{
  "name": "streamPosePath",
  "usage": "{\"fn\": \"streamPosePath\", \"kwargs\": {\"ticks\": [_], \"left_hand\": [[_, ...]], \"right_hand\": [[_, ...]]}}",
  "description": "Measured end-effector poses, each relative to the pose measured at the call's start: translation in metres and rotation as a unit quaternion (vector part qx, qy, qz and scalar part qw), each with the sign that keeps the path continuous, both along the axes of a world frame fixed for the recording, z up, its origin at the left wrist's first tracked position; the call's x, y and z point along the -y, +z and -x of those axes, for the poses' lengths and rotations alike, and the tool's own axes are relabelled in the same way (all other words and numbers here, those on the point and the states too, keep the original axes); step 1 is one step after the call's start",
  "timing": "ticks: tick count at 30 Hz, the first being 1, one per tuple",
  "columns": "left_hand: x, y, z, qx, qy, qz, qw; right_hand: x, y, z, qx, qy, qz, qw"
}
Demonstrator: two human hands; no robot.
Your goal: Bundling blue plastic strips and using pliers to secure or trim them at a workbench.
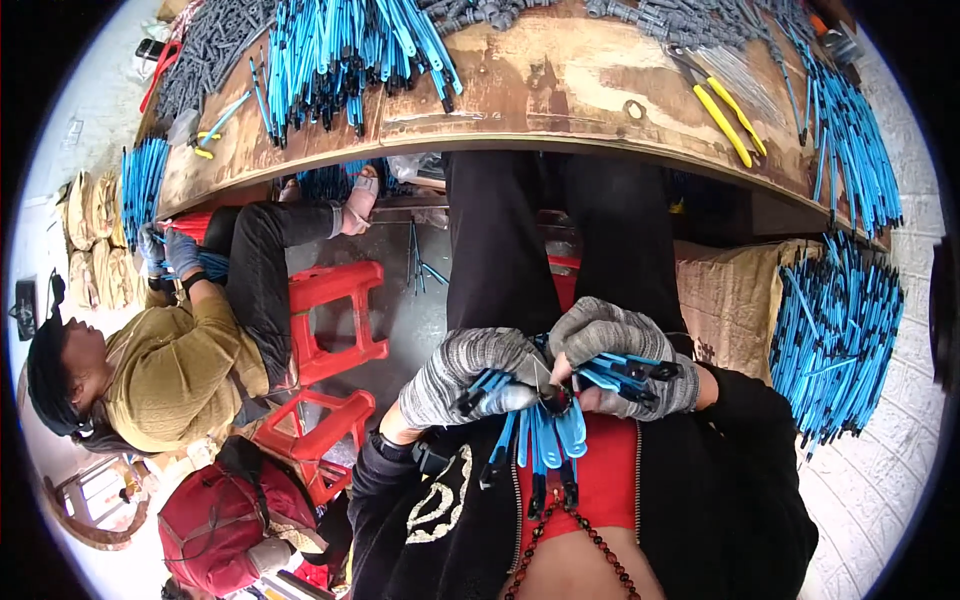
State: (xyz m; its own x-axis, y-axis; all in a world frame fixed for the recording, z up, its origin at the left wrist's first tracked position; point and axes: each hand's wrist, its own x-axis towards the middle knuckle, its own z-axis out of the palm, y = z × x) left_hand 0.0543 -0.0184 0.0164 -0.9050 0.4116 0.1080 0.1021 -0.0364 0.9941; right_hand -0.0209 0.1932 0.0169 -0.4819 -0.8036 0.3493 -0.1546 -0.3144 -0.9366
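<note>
In a grey knitted glove, my left hand (475,375) is closed around part of a bundle of slim blue plastic rods with black ends (545,435). My right hand (630,360), gloved the same way with bare fingertips showing, grips other rods of that bundle (615,375). Both hands meet in front of my chest. Thumbs and fingers pinch close together at the middle, where a thin pale strand (543,372) shows. Several rods fan downward below the hands. What exactly the fingertips hold at the centre is too small to make out.
On the wooden table (540,80) lie a heap of blue rods (350,50), grey plastic parts (215,55) and yellow-handled pliers (722,110). More rods (835,340) are stacked at right beside a brown sack (725,310). Red stools (335,315) and a seated co-worker (170,380) are at left.
</note>
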Motion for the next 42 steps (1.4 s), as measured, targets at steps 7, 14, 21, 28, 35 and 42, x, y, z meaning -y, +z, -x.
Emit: {"fn": "streamPosePath", "kwargs": {"ticks": [7, 14, 21, 28, 35, 42], "left_hand": [[0.002, 0.004, 0.010, 0.235, 0.003, -0.150, 0.960], [0.003, 0.017, 0.032, 0.226, -0.060, -0.142, 0.962], [0.007, 0.000, 0.026, 0.218, -0.063, -0.122, 0.966], [0.011, -0.035, 0.041, 0.293, 0.113, -0.213, 0.925], [0.008, -0.008, 0.028, 0.250, 0.134, -0.116, 0.952], [0.006, -0.003, 0.019, 0.229, 0.121, -0.091, 0.961]], "right_hand": [[0.004, -0.005, 0.014, 0.130, 0.058, -0.026, 0.989], [0.001, 0.010, 0.015, 0.173, 0.055, -0.005, 0.983], [0.004, 0.005, 0.012, 0.148, 0.003, -0.023, 0.989], [0.015, -0.016, 0.025, 0.230, -0.116, -0.142, 0.956], [0.025, -0.007, 0.022, 0.229, -0.112, -0.170, 0.952], [0.023, -0.006, 0.005, 0.077, -0.157, -0.102, 0.979]]}}
